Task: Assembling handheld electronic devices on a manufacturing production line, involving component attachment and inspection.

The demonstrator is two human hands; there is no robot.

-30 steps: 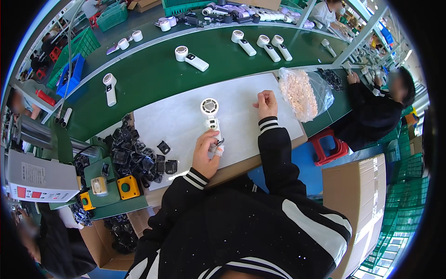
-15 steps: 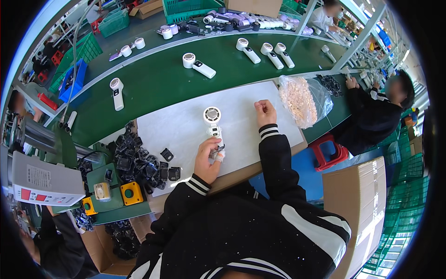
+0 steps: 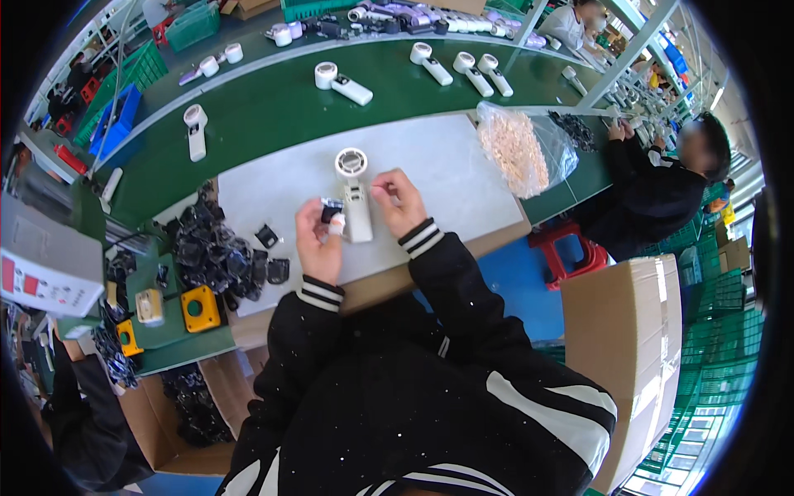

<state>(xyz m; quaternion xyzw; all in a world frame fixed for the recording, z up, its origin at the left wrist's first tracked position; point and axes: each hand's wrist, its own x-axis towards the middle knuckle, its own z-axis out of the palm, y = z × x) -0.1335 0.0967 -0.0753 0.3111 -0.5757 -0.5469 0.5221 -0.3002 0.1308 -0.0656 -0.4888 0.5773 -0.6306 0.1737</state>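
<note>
A white handheld fan (image 3: pixel 356 217) lies on the pale work sheet (image 3: pixel 447 169), its round head pointing away from me. Just left of its handle, my left hand (image 3: pixel 318 250) pinches a small glossy black plastic part (image 3: pixel 332 210) between thumb and fingers; white wrapping shows on a digit. On the handle's other side, my right hand (image 3: pixel 403 204) has thumb and fingertips pressed together. Whatever they may hold is too small to make out. Loose black parts (image 3: pixel 266 236) lie left of my left hand, next to a heap of similar black parts (image 3: pixel 211 248).
A clear bag of small beige pieces (image 3: pixel 514 153) sits at the sheet's right. Several white fans (image 3: pixel 343 84) lie on the green belt (image 3: pixel 256 107) beyond. A grey machine (image 3: pixel 50 256) and yellow button box (image 3: pixel 198 308) stand left. A co-worker (image 3: pixel 662 190) sits right.
My left hand has left the fan's handle and moved left, holding the black part. My right hand has come in from the right to beside the fan. The whole view has shifted slightly.
</note>
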